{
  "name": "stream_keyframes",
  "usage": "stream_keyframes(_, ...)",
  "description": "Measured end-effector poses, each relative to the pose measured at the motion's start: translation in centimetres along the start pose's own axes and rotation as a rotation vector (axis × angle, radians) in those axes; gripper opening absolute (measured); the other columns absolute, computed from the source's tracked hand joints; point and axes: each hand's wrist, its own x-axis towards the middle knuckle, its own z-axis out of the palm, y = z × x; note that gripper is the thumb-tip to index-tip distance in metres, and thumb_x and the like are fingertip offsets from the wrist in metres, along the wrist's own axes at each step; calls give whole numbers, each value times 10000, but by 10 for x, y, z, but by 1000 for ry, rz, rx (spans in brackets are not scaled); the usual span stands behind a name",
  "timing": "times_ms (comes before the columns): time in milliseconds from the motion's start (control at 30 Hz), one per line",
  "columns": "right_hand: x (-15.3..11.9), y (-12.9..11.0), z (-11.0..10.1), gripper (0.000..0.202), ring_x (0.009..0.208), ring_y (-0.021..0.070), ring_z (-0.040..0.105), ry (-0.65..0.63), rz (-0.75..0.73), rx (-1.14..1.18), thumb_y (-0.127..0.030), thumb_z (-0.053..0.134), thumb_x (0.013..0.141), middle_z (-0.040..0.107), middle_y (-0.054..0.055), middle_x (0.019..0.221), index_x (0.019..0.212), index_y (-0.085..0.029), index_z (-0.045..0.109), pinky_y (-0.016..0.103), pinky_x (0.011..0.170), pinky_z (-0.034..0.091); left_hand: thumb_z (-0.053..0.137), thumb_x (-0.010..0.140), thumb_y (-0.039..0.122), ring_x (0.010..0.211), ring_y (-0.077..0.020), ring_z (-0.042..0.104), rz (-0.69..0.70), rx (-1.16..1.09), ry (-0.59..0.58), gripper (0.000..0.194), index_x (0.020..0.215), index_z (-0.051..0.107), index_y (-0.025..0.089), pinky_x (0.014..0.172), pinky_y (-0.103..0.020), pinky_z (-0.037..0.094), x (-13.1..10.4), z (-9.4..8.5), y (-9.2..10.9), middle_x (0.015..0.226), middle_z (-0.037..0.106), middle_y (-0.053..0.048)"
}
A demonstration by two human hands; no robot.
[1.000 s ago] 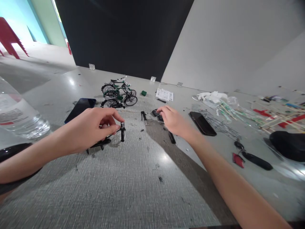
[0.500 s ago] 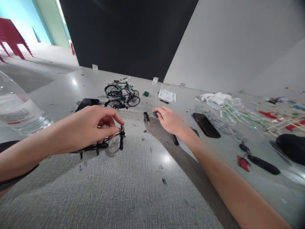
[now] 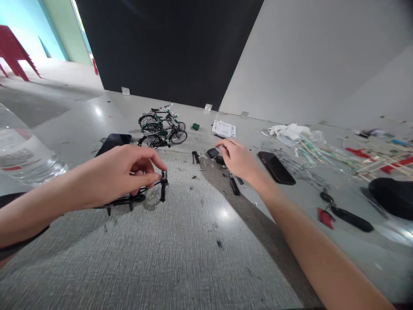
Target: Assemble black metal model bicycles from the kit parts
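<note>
My left hand (image 3: 130,170) pinches the front end of a black model bicycle frame (image 3: 137,198) between thumb and forefinger. The frame's black front fork (image 3: 163,189) points down beyond the fingertips, and the palm covers much of the rest. To the right, my right hand (image 3: 237,157) hovers over small loose parts with its forefinger stretched out and the other fingers bent. Nothing shows in its grasp. Nearest to it lie a dark square piece (image 3: 212,153) and a black part (image 3: 220,160). A small black forked part (image 3: 195,157) lies between the hands.
Assembled miniature bicycles (image 3: 163,127) stand at the back, beside a green block (image 3: 195,127) and printed papers (image 3: 223,128). A phone (image 3: 276,168), keys (image 3: 327,198) and plastic sprues (image 3: 380,159) lie at right. A clear bottle (image 3: 26,148) stands at left.
My right hand has shifted slightly right, off the dark square piece, which now shows, and its forefinger has straightened. My left hand keeps its pinch on the frame. The view has moved slightly.
</note>
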Motion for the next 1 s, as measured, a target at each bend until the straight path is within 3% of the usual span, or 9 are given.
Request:
stream_keyframes(167, 3, -5, 2, 336, 771, 203, 614, -39, -22, -31, -289, 349, 1038, 665, 127, 1157, 1133, -210, 662, 348, 670, 465, 591, 949, 493, 534, -156, 583, 4, 10, 21, 273, 1090, 681, 277, 481, -266, 427, 1, 3, -2, 662, 671, 8)
stream_keyframes(333, 18, -10, 11, 284, 882, 232, 644, -100, -75, -41, -343, 448, 1021, 688, 124, 1135, 1082, -202, 687, 366, 738, 497, 592, 950, 488, 537, -155, 591, 2, 6, 25, 283, 1115, 679, 275, 472, -265, 427, 3, 5, -4, 693, 692, -1)
stream_keyframes(567, 32, 5, 26, 250, 983, 278, 658, -148, -78, -91, -270, 502, 980, 698, 139, 1176, 1094, -195, 711, 412, 775, 511, 597, 948, 475, 547, -143, 603, -21, 11, 34, 257, 1117, 669, 295, 480, -248, 435, 1, 5, -2, 716, 705, 16)
stream_keyframes(767, 28, 15, 25, 270, 1011, 290, 662, -140, -36, -106, -260, 495, 974, 693, 152, 1184, 1131, -190, 703, 421, 779, 526, 601, 943, 472, 542, -140, 595, -26, 7, 31, 255, 1106, 670, 289, 479, -248, 428, 2, 4, 1, 703, 705, 19)
stream_keyframes(1000, 27, 13, 18, 328, 1016, 289, 644, -129, -35, -91, -359, 513, 975, 643, 165, 1241, 1169, -163, 691, 429, 826, 524, 600, 939, 467, 550, -139, 607, -24, 19, 42, 252, 1105, 671, 290, 489, -250, 441, 1, 6, 1, 730, 714, 16)
